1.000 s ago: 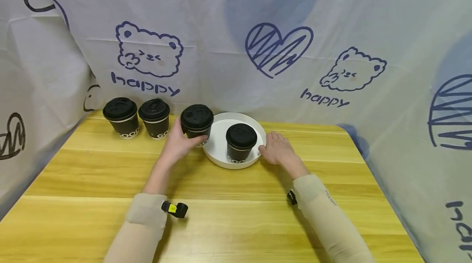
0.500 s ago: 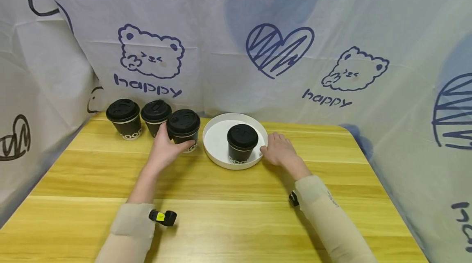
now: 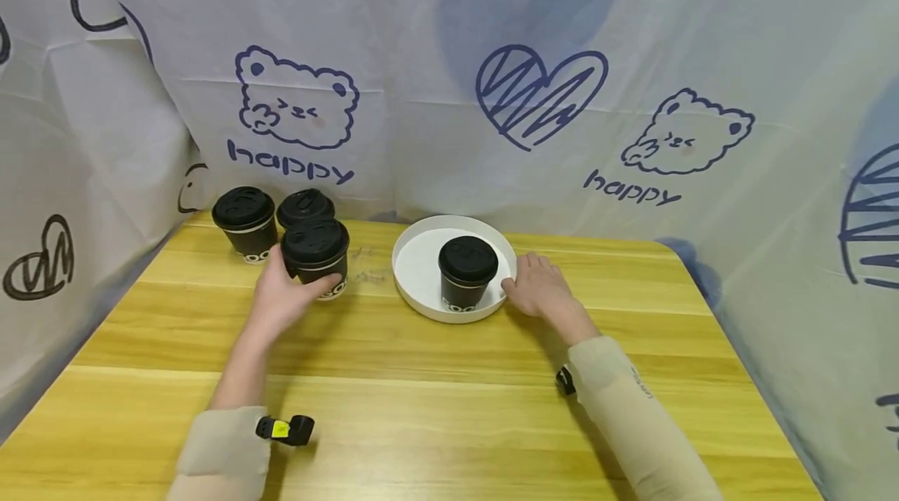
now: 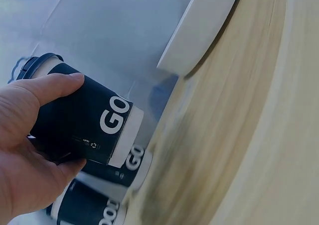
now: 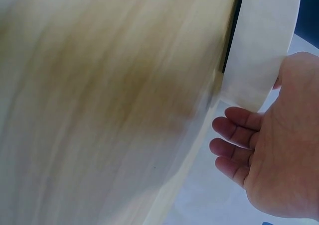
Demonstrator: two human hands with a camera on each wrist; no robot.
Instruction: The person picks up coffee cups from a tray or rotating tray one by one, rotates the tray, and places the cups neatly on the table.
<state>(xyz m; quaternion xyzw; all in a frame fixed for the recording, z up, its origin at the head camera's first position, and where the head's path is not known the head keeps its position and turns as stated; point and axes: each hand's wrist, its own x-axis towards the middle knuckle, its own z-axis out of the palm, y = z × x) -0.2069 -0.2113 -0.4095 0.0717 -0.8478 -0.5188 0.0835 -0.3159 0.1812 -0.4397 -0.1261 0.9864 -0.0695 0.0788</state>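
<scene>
My left hand [image 3: 282, 296] grips a black paper coffee cup [image 3: 316, 251] with a black lid, thumb on one side and fingers round the other. In the left wrist view this coffee cup [image 4: 87, 113] appears raised off the table, upright in the head view. It partly hides a second lidded cup [image 3: 305, 207] behind it. My right hand [image 3: 542, 286] holds the right rim of a round white tray [image 3: 416, 282], thumb over the edge. In the right wrist view its fingers [image 5: 239, 133] curl at the outside of the wall. One lidded cup [image 3: 467, 275] stands in the tray.
Another lidded cup [image 3: 247, 228] stands at the back left of the wooden table [image 3: 421, 399]. A printed white cloth [image 3: 421, 134] hangs behind the table and at both sides.
My left hand has carried its coffee cup leftward, away from the tray to in front of the two cups at the left. My right hand keeps its place at the tray's rim.
</scene>
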